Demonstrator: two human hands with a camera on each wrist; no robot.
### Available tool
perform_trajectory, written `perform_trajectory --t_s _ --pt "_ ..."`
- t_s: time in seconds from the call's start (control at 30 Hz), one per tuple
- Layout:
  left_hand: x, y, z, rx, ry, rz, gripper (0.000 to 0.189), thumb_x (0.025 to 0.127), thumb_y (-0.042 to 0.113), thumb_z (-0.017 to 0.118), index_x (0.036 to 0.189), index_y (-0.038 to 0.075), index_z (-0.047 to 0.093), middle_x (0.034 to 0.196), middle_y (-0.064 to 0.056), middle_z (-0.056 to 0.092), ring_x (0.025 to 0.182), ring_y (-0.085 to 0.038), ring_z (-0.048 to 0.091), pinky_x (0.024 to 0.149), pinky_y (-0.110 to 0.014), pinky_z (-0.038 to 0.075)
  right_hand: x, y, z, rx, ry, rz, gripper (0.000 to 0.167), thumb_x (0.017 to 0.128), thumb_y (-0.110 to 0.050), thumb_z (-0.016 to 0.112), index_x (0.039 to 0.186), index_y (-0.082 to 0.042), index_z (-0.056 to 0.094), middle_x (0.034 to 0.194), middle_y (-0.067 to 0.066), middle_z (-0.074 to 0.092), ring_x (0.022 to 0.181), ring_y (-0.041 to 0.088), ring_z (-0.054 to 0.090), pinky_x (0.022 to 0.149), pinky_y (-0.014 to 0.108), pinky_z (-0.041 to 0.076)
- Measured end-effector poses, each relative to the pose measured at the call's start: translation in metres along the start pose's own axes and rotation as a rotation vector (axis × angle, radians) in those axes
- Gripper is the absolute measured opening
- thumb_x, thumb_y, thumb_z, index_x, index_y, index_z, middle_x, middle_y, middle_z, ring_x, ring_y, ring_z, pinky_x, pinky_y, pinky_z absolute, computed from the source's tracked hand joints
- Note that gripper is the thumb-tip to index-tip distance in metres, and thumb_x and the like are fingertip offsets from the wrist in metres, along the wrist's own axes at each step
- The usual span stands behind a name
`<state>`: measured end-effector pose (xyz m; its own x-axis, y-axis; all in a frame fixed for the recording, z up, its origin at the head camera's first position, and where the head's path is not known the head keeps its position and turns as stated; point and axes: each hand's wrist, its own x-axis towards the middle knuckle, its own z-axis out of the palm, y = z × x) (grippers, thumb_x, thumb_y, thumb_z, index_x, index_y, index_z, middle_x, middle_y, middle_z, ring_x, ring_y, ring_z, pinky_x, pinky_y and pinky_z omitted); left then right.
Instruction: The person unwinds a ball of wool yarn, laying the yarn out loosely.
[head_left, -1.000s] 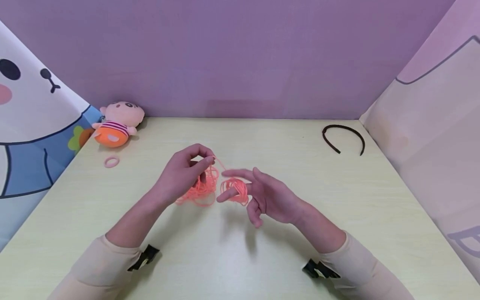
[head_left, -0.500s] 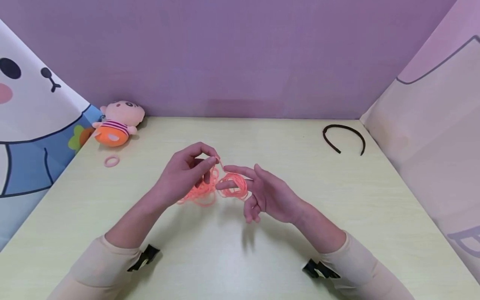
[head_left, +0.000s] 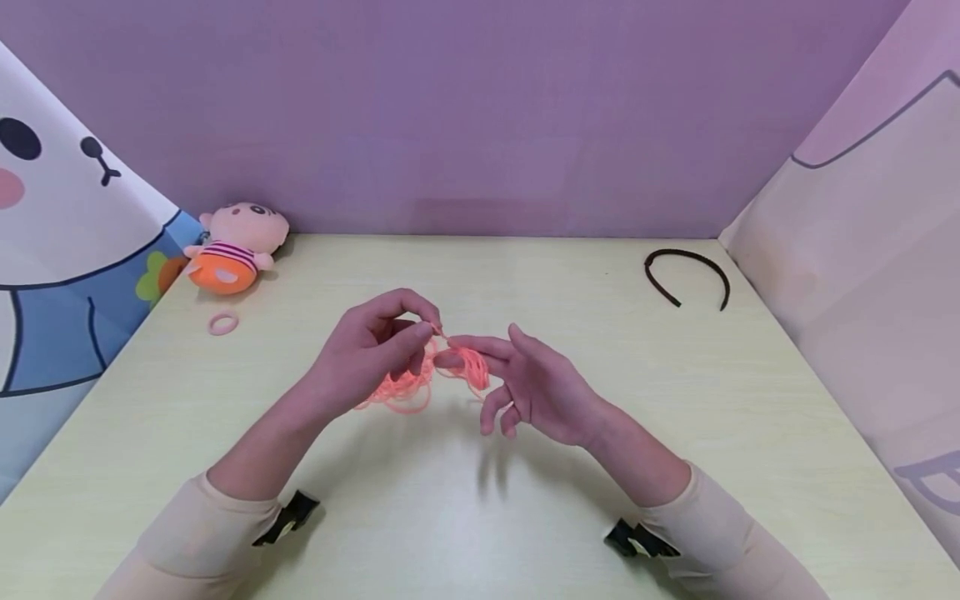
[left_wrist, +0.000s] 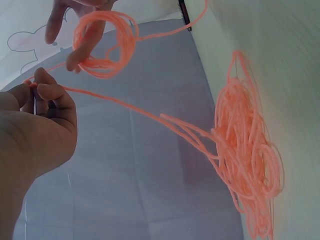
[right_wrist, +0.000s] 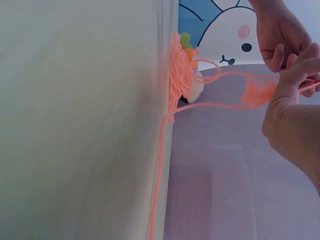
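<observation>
My left hand point(head_left: 363, 346) pinches a strand of coral-orange cord between thumb and index finger, just left of my right hand point(head_left: 543, 396). The right hand has its index and middle fingers stretched out, and its other fingers are bent. A small coil of the same cord point(left_wrist: 128, 45) hangs in loops around an outstretched right finger. From the left hand a strand slopes down to a loose tangled pile of cord point(left_wrist: 240, 135) on the table. That pile is partly hidden behind the left hand in the head view. In the right wrist view the coil is blurred.
A pink plush doll point(head_left: 234, 248) with an orange bottom lies at the table's back left, a pale pink ring point(head_left: 222, 323) in front of it. At the back right is a dark headband point(head_left: 705, 260). A purple panel point(head_left: 487, 125) stands behind the table point(head_left: 750, 417).
The left hand has shifted slightly right, closer to the right fingertips. The coil on the right finger has swung and turned, and the right hand's lower fingers have moved a little up and left.
</observation>
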<state>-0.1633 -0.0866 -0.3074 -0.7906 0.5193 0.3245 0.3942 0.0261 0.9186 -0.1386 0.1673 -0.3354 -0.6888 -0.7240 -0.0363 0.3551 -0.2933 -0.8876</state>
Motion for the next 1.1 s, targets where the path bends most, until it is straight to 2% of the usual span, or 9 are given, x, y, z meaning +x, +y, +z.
perform_trajectory --t_s 0.2,0.33,0.4,0.53,0.63,0.7,0.87,0.97,1.1 --pt "0.000 0.002 -0.001 -0.032 0.023 0.022 0.007 0.102 0.006 0.059 0.108 0.006 0.064 0.070 -0.014 0.051 0.055 -0.025 0.046 0.048 -0.033 0.043 0.001 -0.001 -0.001 0.034 0.131 -0.060 0.063 0.108 -0.048 0.030 0.156 -0.007 0.034 0.155 0.010 0.045 0.071 0.020 0.070 0.056 0.024 0.052" --pt "0.000 0.003 -0.003 -0.067 0.085 0.018 0.007 0.102 0.006 0.058 0.107 0.004 0.063 0.071 -0.014 0.052 0.055 -0.024 0.046 0.047 -0.032 0.042 0.002 -0.001 -0.001 0.054 0.253 -0.112 0.057 0.108 -0.042 0.032 0.155 -0.010 0.035 0.151 0.006 0.049 0.067 0.016 0.069 0.054 0.023 0.049" --pt "0.001 0.002 -0.005 -0.103 0.123 0.011 0.006 0.103 0.006 0.058 0.105 0.004 0.063 0.071 -0.014 0.052 0.055 -0.023 0.047 0.047 -0.032 0.041 0.002 -0.001 -0.001 0.070 0.336 -0.155 0.049 0.109 -0.033 0.038 0.152 -0.010 0.039 0.143 0.004 0.056 0.059 0.013 0.064 0.052 0.021 0.044" --pt "0.002 0.001 -0.007 -0.168 0.174 0.005 0.006 0.103 0.005 0.057 0.103 0.004 0.063 0.071 -0.012 0.052 0.056 -0.022 0.047 0.046 -0.032 0.039 0.004 0.000 -0.001 0.105 0.496 -0.229 0.035 0.106 -0.012 0.050 0.140 -0.011 0.050 0.114 0.001 0.069 0.045 0.009 0.051 0.047 0.019 0.038" --pt "0.003 0.000 -0.009 -0.177 0.193 0.002 0.007 0.103 0.005 0.056 0.103 0.004 0.063 0.073 -0.011 0.052 0.057 -0.021 0.048 0.046 -0.031 0.039 0.005 0.001 -0.001 0.121 0.549 -0.254 0.031 0.104 -0.006 0.054 0.133 -0.013 0.055 0.101 -0.001 0.071 0.041 0.007 0.048 0.045 0.018 0.036" --pt "0.004 0.001 -0.009 -0.173 0.209 -0.011 0.007 0.103 0.006 0.056 0.103 0.004 0.063 0.076 -0.012 0.053 0.057 -0.020 0.048 0.046 -0.029 0.040 0.005 0.001 -0.002 0.125 0.556 -0.265 0.026 0.104 -0.005 0.053 0.127 -0.015 0.059 0.099 -0.001 0.072 0.039 0.007 0.047 0.044 0.018 0.035" --pt "0.007 0.001 -0.017 -0.095 0.294 -0.130 0.009 0.104 0.013 0.058 0.106 0.006 0.063 0.090 -0.011 0.056 0.060 -0.017 0.052 0.049 -0.025 0.043 0.005 0.001 -0.001 0.151 0.584 -0.274 0.022 0.106 -0.006 0.048 0.118 -0.015 0.064 0.101 -0.001 0.071 0.039 0.007 0.046 0.046 0.019 0.035" --pt "0.009 -0.002 -0.025 -0.025 0.371 -0.242 0.015 0.105 0.021 0.058 0.111 0.008 0.062 0.100 -0.009 0.058 0.063 -0.016 0.055 0.051 -0.024 0.046 0.005 0.000 -0.001 0.172 0.608 -0.264 0.024 0.107 -0.007 0.044 0.124 -0.010 0.060 0.103 0.000 0.070 0.040 0.008 0.045 0.047 0.018 0.036" --pt "0.011 -0.005 -0.034 0.032 0.476 -0.358 0.022 0.106 0.026 0.055 0.119 0.008 0.059 0.107 -0.007 0.058 0.064 -0.014 0.058 0.052 -0.023 0.048 0.004 -0.001 -0.001 0.191 0.607 -0.261 0.026 0.106 -0.007 0.042 0.127 -0.007 0.057 0.103 0.000 0.069 0.040 0.009 0.044 0.047 0.018 0.036"
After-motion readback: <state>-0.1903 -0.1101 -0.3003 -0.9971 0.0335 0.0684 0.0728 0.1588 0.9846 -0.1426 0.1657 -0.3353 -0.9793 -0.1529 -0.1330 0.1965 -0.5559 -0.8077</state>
